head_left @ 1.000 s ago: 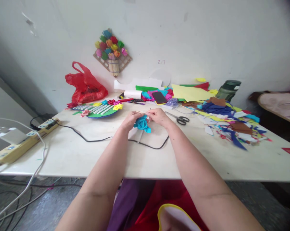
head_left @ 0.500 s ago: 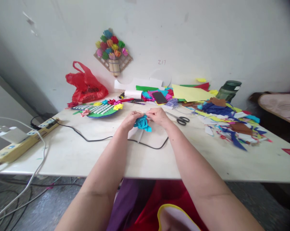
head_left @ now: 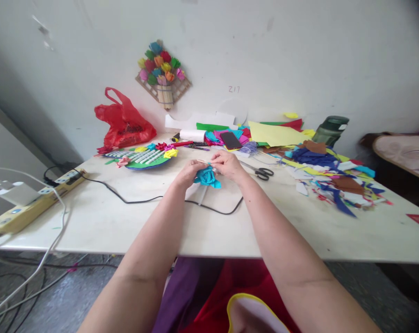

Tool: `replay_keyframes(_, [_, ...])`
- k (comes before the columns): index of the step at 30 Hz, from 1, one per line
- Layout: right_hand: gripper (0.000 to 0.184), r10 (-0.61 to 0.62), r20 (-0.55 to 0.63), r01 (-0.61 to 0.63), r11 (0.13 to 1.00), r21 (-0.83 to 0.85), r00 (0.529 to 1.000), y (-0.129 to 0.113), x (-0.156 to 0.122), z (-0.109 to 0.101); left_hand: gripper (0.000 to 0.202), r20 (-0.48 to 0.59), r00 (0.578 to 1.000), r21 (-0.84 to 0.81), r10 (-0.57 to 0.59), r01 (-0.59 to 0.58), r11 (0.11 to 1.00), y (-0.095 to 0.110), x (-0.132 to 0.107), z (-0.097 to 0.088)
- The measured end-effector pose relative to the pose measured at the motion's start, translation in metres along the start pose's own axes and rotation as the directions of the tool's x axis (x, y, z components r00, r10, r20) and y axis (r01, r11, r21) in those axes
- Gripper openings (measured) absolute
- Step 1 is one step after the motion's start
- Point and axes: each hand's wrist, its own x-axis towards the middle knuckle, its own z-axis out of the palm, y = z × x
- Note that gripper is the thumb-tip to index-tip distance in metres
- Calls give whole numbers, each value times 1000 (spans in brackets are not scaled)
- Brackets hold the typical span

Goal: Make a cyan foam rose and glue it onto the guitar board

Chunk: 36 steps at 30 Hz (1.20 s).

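Observation:
Above the middle of the white table (head_left: 101, 222), both hands hold a crumpled blue paper flower (head_left: 207, 177). My left hand (head_left: 189, 171) pinches its left side with curled fingers. My right hand (head_left: 226, 165) grips its top right, fingers closed around the paper. A thin white stick (head_left: 203, 197) slants down from under the flower to the tabletop.
Scissors (head_left: 261, 172) lie right of my hands, a black cable (head_left: 133, 200) runs beneath them. Coloured paper scraps (head_left: 330, 178) pile at right, a phone (head_left: 230, 140) and paper sheets behind. A flower craft board (head_left: 143, 156), red bag (head_left: 123, 122) and power strip (head_left: 32, 203) are left.
My right hand has shifted slightly left over the flower, which has turned a little. Otherwise nothing has moved.

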Motion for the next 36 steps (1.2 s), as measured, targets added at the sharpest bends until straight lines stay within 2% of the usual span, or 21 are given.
replay_keyframes(4, [12, -8, -9, 7, 1000, -30, 1000, -2, 0, 0, 18, -23, 1000, -6, 16, -16, 1000, -3, 2, -1])
replay_keyframes(10, [14, -82, -17, 78, 983, -167, 997, -6, -3, -3, 23, -153, 988, -51, -15, 8, 999, -6, 4, 3])
replay_keyframes(14, [18, -151, -15, 143, 957, -252, 988, -8, -5, -3, 25, -149, 988, -64, -38, 29, 998, -2, 2, 6])
replay_keyframes(21, [24, -185, 19, 181, 933, -310, 983, -14, -8, -1, 23, -152, 988, -72, -35, 24, 997, 0, 1, 3])
replay_keyframes(30, [21, -239, 35, 241, 950, -196, 970, -9, -7, -3, 26, -112, 994, -13, 5, -6, 1000, -3, 1, -1])
replay_keyframes(36, [20, -153, 8, 153, 988, -19, 988, -1, -5, 1, 26, -82, 997, -4, 2, -2, 1000, -2, 0, -1])
